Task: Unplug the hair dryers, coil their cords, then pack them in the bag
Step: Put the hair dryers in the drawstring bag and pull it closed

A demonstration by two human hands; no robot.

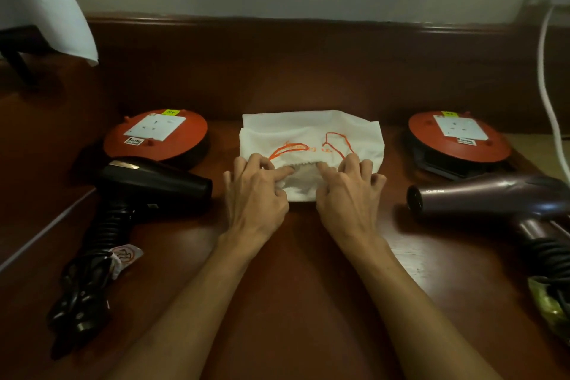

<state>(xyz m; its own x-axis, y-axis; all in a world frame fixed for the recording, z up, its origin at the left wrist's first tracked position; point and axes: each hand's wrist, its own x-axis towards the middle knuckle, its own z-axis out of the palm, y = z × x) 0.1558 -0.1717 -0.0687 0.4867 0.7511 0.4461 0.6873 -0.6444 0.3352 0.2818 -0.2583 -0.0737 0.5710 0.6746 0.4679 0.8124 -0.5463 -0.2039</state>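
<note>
Both hands on the white drawstring bag (311, 145): my left hand (256, 191) and right hand (348, 191) each have fingers curled onto its near edge, index fingers poked in at the mouth, which shows as a dark gap between them. Light pinch on fabric only, nothing else held. The bag lies flat on the wooden desk (293, 256), orange drawstring (336, 142) looped across its top face (orange print there too, unreadable).

Everything else relative to the bag:
- Left of it, well apart: black hair dryer (148, 182), nozzle pointing at the bag, handle toward me. Its black cord (83, 290) is bundled at the handle end, nearer me, with a white tag (125, 256) on it.
- Right of it, well apart: dark maroon hair dryer (481, 197), nozzle facing the bag. Its cord (552, 256) runs off the frame's right edge, so I can't tell how it's coiled.
- Behind-left: orange extension reel (157, 136), white socket plate up, no plug in it.
- Behind-right: second orange reel (456, 136), same layout.
- Far right: white cable (546, 77) hanging down the wall.
</note>
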